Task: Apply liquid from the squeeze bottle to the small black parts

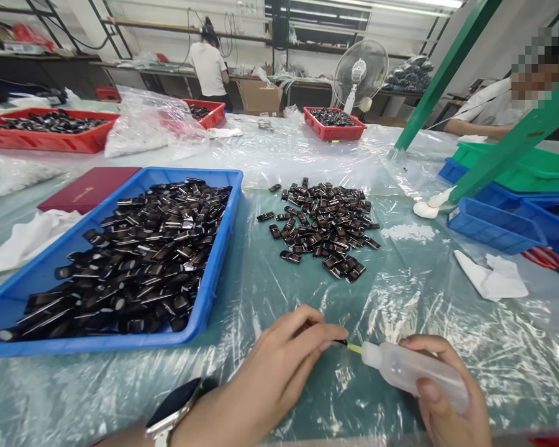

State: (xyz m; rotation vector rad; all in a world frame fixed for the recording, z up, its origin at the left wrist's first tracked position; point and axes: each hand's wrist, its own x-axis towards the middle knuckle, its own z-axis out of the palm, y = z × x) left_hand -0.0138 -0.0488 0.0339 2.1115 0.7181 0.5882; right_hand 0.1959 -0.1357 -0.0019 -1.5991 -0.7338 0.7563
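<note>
My left hand (pixel 279 366) is closed in a pinch on a small black part (pixel 341 341), of which only a tip shows past the fingertips. My right hand (pixel 447 403) grips a translucent squeeze bottle (pixel 410 372) whose yellow nozzle (pixel 354 349) touches that part. Both hands hover low over the plastic-covered table (pixel 400 310) at the near edge. A loose pile of the same black parts (pixel 323 226) lies farther out in the middle. A blue tray (pixel 218 248) at the left is heaped with several more black parts (pixel 135 261).
A dark red booklet (pixel 88 189) and a white cloth (pixel 28 239) lie left of the blue tray. White cloth (pixel 494 279), red scissors (pixel 547 259), blue bins (pixel 494 226) and green bins (pixel 540 167) sit right. Red trays (pixel 51 139) and a fan (pixel 359 74) stand behind; other people work nearby.
</note>
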